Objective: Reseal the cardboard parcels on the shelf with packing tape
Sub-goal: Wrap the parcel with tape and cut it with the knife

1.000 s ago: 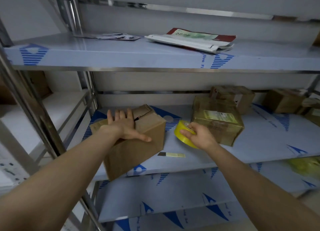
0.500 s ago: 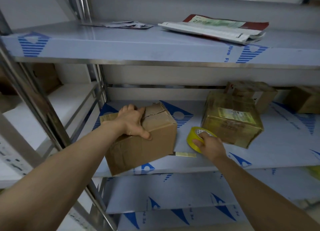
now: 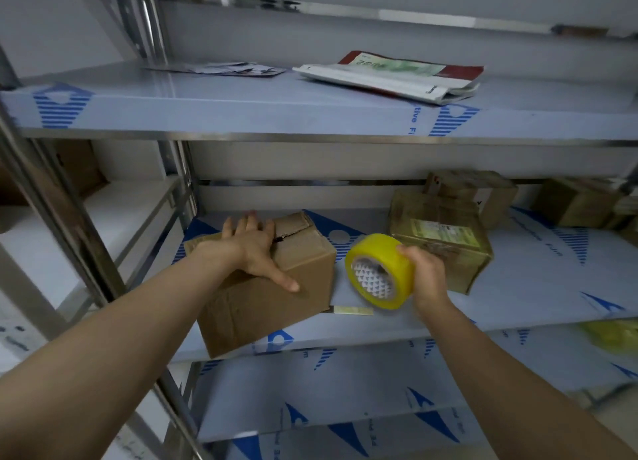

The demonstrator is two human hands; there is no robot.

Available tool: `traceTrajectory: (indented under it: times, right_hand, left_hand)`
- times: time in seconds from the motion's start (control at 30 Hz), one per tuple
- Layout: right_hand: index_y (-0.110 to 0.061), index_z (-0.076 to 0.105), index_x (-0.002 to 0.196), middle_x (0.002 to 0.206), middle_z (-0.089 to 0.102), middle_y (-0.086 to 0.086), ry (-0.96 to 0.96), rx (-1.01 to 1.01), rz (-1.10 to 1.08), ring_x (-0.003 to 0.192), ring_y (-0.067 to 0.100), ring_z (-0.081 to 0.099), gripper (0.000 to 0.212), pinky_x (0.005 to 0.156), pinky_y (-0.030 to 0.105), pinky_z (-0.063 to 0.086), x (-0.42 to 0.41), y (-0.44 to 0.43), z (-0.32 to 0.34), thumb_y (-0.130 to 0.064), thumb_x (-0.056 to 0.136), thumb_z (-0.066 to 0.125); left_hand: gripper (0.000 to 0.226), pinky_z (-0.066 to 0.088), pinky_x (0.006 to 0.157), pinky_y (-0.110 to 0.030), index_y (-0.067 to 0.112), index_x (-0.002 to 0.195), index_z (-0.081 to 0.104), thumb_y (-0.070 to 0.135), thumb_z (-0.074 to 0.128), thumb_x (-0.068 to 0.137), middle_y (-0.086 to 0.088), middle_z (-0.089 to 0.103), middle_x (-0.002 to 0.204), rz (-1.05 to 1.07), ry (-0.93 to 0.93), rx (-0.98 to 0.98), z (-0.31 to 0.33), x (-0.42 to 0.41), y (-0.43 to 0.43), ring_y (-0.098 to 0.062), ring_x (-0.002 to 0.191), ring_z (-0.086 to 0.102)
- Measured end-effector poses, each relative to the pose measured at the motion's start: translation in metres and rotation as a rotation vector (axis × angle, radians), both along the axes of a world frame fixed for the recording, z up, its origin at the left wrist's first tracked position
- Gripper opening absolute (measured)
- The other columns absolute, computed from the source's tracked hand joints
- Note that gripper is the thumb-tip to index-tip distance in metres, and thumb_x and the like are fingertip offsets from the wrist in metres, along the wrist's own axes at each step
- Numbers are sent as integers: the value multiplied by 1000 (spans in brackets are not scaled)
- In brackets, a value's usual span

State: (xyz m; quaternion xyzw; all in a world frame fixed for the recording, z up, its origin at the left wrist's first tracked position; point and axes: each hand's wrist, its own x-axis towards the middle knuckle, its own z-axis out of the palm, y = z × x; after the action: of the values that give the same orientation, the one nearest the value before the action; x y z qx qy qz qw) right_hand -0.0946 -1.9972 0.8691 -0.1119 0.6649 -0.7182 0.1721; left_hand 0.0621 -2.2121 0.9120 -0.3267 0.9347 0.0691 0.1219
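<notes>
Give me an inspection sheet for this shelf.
Surface: middle shelf, covered in blue-printed film.
Job's things: cardboard box, top seam split, at the front edge; yellow tape roll held above the shelf; taped parcel to its right.
Clutter: loose tape strip beside the box; mailing bags on the upper shelf.
Hands: left hand flat on the box; right hand grips the tape roll.
Cables: nothing seen.
Surroundings: more boxes at back right; rack post at left.

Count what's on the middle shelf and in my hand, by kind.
Cardboard boxes: 4 in clear view; the far right edge is blurred.
Tape roll: 1, held in the right hand.
Loose tape strip: 1.
Total: 6.
</notes>
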Motion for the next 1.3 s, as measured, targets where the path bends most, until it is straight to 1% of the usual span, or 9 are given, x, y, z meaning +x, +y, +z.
traceTrajectory:
  times: [0.07, 0.2, 0.37, 0.5, 0.67, 0.87, 0.97, 1.1, 1.3]
  right_hand:
    - [-12, 61, 68, 61, 59, 2, -76, -91, -34, 63, 17, 54, 22, 59, 27, 46, 6, 5, 7, -12, 89, 55]
    - [-12, 60, 68, 52, 60, -4, -95, -181, -56, 56, 14, 56, 18, 50, 21, 48, 14, 12, 20, -15, 86, 57]
    - [-13, 54, 60, 60, 52, 2, 116, -93, -11, 58, 14, 50, 26, 48, 20, 40, 22, 23, 35, -11, 85, 61]
    - [-17, 55, 57, 59, 52, 0, 221, 5, 67, 60, 14, 48, 25, 57, 26, 40, 29, 20, 44, -22, 80, 65]
    - [-15, 59, 71, 71, 59, 4, 221, 92, 210, 67, 16, 55, 23, 66, 29, 44, 44, 0, 63, -27, 90, 64]
    - [-11, 63, 83, 81, 65, 6, 222, 81, 332, 74, 19, 61, 26, 73, 32, 49, 50, -19, 80, -36, 89, 64]
    - [-9, 63, 97, 91, 65, 7, 236, 110, 339, 80, 20, 62, 30, 73, 31, 50, 51, -26, 79, -39, 89, 64]
    - [-14, 62, 82, 86, 65, 6, 284, 155, 359, 80, 22, 61, 26, 73, 33, 49, 55, -30, 80, -39, 90, 62]
    - [-20, 67, 93, 101, 72, 6, 225, 187, 544, 98, 25, 67, 22, 93, 43, 50, 52, -29, 84, -38, 80, 71]
  left_hand:
    - [122, 1, 117, -46, 21, 153, 9, 76, 65, 59, -12, -6, 159, -48, 198, 39, 7, -7, 20, -31, 146, -5]
    - [45, 39, 93, -33, 6, 120, 60, 39, 44, 95, -16, 57, 128, 137, 739, 496, 17, -33, 79, -26, 111, 52]
    - [39, 42, 60, -23, 7, 89, 62, 46, 62, 88, -7, 60, 85, 291, 866, 820, 17, -50, 110, -17, 74, 55]
    - [30, 53, 74, -30, -13, 100, 67, 9, 74, 80, -21, 66, 93, 387, 1129, 992, 20, -48, 110, -21, 69, 61]
    - [13, 54, 50, -23, -3, 89, 65, 9, 61, 92, -14, 63, 78, 453, 1068, 1022, 33, -38, 90, -16, 55, 61]
    - [35, 53, 64, -29, 6, 105, 58, 36, 62, 89, -10, 58, 101, 452, 862, 1223, 49, -22, 47, -19, 90, 59]
    - [9, 50, 72, -26, 12, 87, 62, 20, 61, 89, -4, 59, 85, 464, 856, 1260, 48, -20, 43, -13, 80, 56]
    - [16, 53, 54, -22, 9, 77, 59, 10, 57, 93, -4, 61, 73, 579, 883, 1366, 39, -21, 39, -13, 71, 55]
    - [5, 57, 53, -27, 2, 92, 62, 6, 63, 89, -12, 65, 84, 473, 928, 1039, 48, -28, 19, -20, 71, 62]
